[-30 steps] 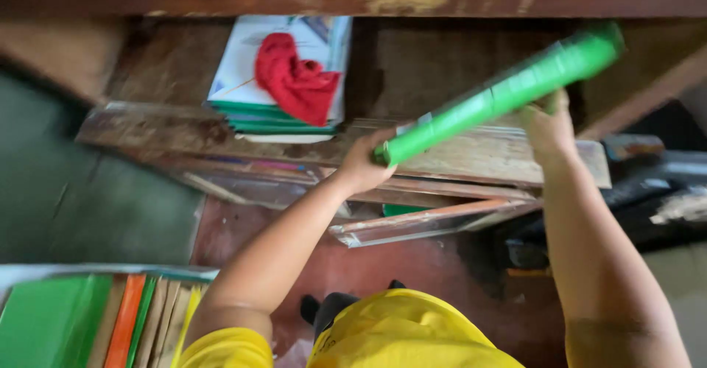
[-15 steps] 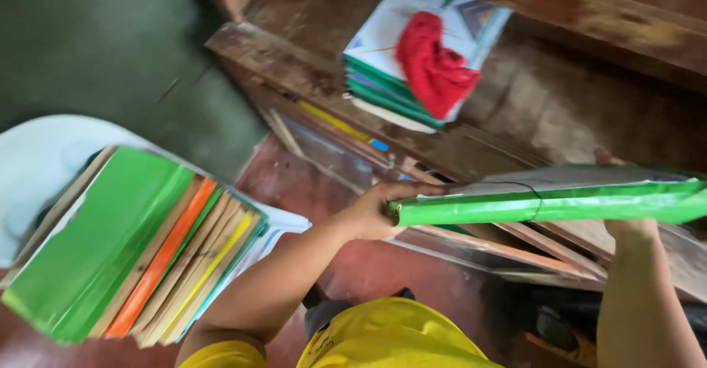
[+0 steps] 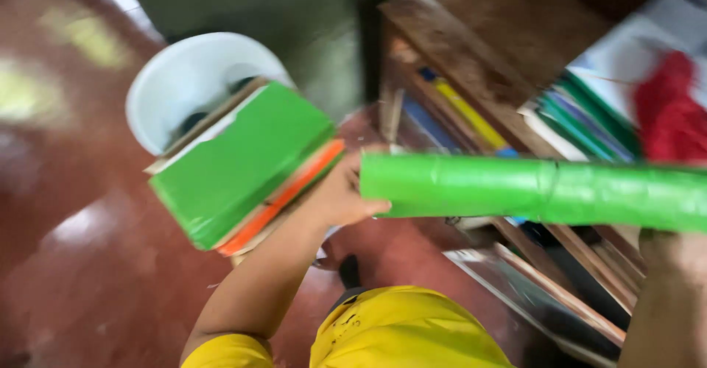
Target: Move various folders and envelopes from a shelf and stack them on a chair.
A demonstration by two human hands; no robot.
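Yellow cloth of the person's shirt (image 3: 401,331) fills the near edge. Just beyond it, both hands carry a green book (image 3: 545,191) flat and edge-on, so it spans level between them. The left hand (image 3: 339,198) cups the left end, thumb curled over the edge; the right hand (image 3: 674,254) props the right end from below (its fingers cannot be made out). Farther left, a stack of books (image 3: 243,165) rests on a white plastic chair (image 3: 188,81). Far right, a wooden shelf (image 3: 471,58) holds another pile under a red cloth (image 3: 670,114).
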